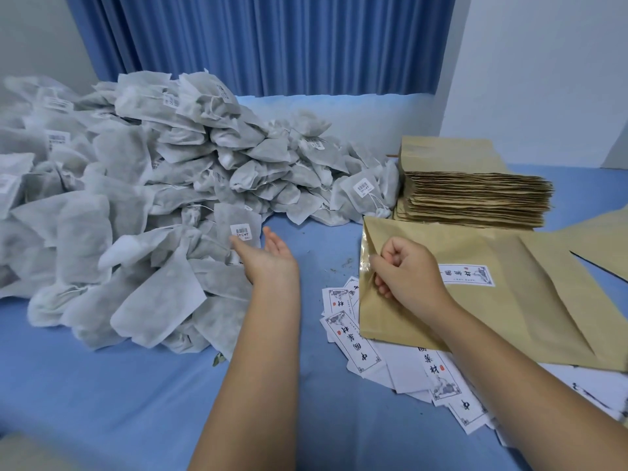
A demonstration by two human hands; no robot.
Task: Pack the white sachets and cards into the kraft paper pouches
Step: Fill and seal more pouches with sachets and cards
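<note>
Blue desk: left hand, fingers straight, hovers at heaped white sachets; right hand pinches a kraft paper pouch by its edge, printed cards just beneath it.

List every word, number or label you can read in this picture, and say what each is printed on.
"药材", after "中" and an unclear second character: on the cards.
"药材": on the white label of the kraft pouch; its smaller print is too small to read.
Barcode stickers on the sachets: digits too blurred to read.
</note>
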